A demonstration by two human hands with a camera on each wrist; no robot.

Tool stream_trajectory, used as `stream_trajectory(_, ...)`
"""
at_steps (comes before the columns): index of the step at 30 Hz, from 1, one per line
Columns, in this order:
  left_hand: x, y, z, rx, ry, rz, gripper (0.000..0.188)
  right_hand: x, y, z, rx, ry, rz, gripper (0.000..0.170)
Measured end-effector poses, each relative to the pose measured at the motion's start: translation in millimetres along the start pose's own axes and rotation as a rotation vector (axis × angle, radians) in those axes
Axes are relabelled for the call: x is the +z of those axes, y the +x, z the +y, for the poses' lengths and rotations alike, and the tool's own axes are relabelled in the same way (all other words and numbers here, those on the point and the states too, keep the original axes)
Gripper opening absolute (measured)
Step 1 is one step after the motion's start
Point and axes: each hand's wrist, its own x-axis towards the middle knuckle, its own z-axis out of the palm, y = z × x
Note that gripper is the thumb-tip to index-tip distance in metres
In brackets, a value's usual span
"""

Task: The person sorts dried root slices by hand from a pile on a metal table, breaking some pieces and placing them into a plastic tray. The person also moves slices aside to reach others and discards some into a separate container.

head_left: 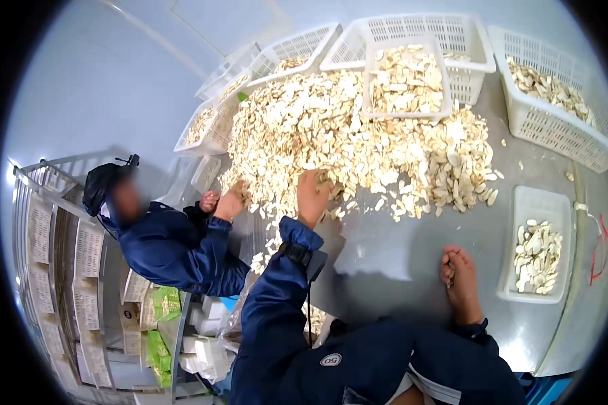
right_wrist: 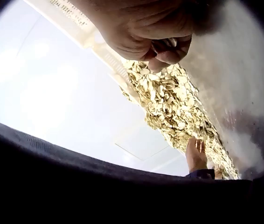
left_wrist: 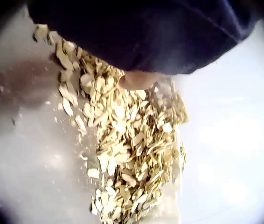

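A broad heap of pale, flat slices (head_left: pixel 297 121) covers the far side of the metal table. My left hand (head_left: pixel 312 199) reaches to the heap's near edge, its fingertips among the slices. In the left wrist view the dark sleeve (left_wrist: pixel 146 32) hides most of that hand, with only a bit of skin showing over the heap. Held low over the table at the right, my right hand (head_left: pixel 459 277) has its fingers curled. The right wrist view shows this hand (right_wrist: pixel 146 32) with a small pale slice (right_wrist: pixel 171 42) between thumb and fingers.
A shallow white tray (head_left: pixel 509 270) with slices stands to the right. White baskets (head_left: pixel 479 81) line the back, and a clear bin (head_left: pixel 370 101) of slices sits against the heap. At the left another person (head_left: pixel 175 236) works at the heap, near a rack (head_left: pixel 67 196).
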Motion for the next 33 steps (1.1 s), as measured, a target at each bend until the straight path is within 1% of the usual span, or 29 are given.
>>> stream_trajectory(2, 10.1, 27.8, 15.3, 0.078, -0.001, 0.128, 0.032, 0.4, -1.8, -2.1, -0.004, -0.004, -0.004, 0.011)
stream_trajectory(3, 12.4, 35.9, 15.3, 0.084, 0.05, 0.131, 0.033, 1.6, -3.1, -3.7, -0.007, -0.005, -0.001, 0.011)
stream_trajectory(5, 17.8, 53.1, 9.6, 0.094, 0.153, 0.141, 0.034, 2.7, -2.9, -5.5, -0.009, -0.005, -0.003, 0.011)
stream_trajectory(8, 28.0, 52.1, -18.7, 0.091, 0.331, 0.209, 0.038, -0.6, -1.3, -6.6, -0.006, 0.002, -0.023, 0.011)
stream_trajectory(9, 26.6, 51.0, -23.7, -0.011, 0.311, 0.102, 0.042, -1.0, -1.5, -6.5, -0.007, 0.014, -0.034, 0.011)
stream_trajectory(11, 36.3, 46.8, -38.4, -0.008, 0.326, 0.143, 0.044, -2.4, 1.4, -4.8, -0.008, 0.024, -0.051, 0.011)
stream_trajectory(13, 39.3, 46.8, -38.6, -0.006, 0.304, 0.162, 0.045, -4.8, 4.2, -3.0, -0.004, 0.02, -0.055, 0.012)
stream_trajectory(17, 44.0, 43.0, -36.9, 0.037, 0.332, 0.088, 0.044, -3.7, 3.0, -1.8, 0.001, 0.018, -0.043, 0.013)
stream_trajectory(20, 29.6, 30.6, 0.6, 0.086, 0.359, -0.083, 0.045, -1.8, 2.5, -1.9, -0.008, 0.015, -0.041, 0.013)
stream_trajectory(21, 37.0, 25.2, -0.6, 0.028, 0.28, -0.016, 0.045, -1.5, 2.8, -2.4, -0.008, 0.011, -0.036, 0.013)
stream_trajectory(23, 46.2, 6.4, -2.5, -0.024, 0.155, -0.123, 0.044, -1.2, 3.2, -2.4, -0.01, -0.001, -0.03, 0.013)
stream_trajectory(24, 40.7, -0.8, 8.0, -0.05, 0.093, -0.176, 0.043, -1.6, 3.6, -1.9, -0.011, -0.01, -0.03, 0.013)
stream_trajectory(25, 25.4, -6.6, 32.6, 0.016, 0.091, -0.233, 0.043, -2.0, 3.9, -1.5, -0.01, -0.019, -0.03, 0.014)
stream_trajectory(26, 28.5, -18.8, 34.3, 0.143, 0.162, -0.168, 0.044, -2.4, 4.2, -1.5, -0.011, -0.015, -0.038, 0.014)
stream_trajectory(28, 24.4, -31.7, 47.0, 0.269, 0.103, -0.263, 0.042, -3.0, 4.5, -1.4, -0.014, -0.007, -0.051, 0.014)
stream_trajectory(30, 15.7, -35.6, 64.9, 0.304, -0.125, -0.327, 0.036, -1.2, 4.5, -1.5, -0.007, -0.01, -0.042, 0.014)
stream_trajectory(32, 19.2, -38.3, 64.4, 0.252, -0.238, -0.315, 0.031, 0.1, 2.3, -3.4, -0.001, -0.019, -0.035, 0.013)
stream_trajectory(33, 26.0, -34.7, 53.0, 0.185, -0.233, -0.27, 0.029, 2.5, 1.1, -5.3, 0.001, -0.026, -0.038, 0.013)
